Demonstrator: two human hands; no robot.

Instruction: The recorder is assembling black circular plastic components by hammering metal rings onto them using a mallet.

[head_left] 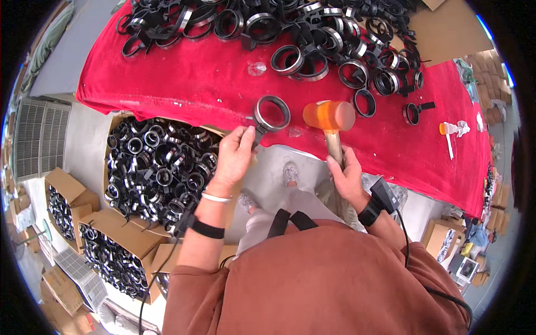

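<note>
My left hand (235,153) is closed on the short black handle of a ring-shaped part (286,118), which has a metallic band and is held up at the near edge of the red cloth (190,106). In my right hand (347,174) is a mallet (321,115) with an orange head and a wooden handle. Its head is to the right of the ring, apart from it. Beyond both hands, several loose black rings with silvery bands (286,60) lie on the cloth, the nearest being a black ring (364,104) just right of the mallet head.
A heap of black ring parts (262,25) covers the far side of the table. Below left stands a large carton full of similar parts (162,173), with smaller filled cartons (114,254) nearby. A small bottle with an orange part (445,129) lies at the right. Cables run from both wrists.
</note>
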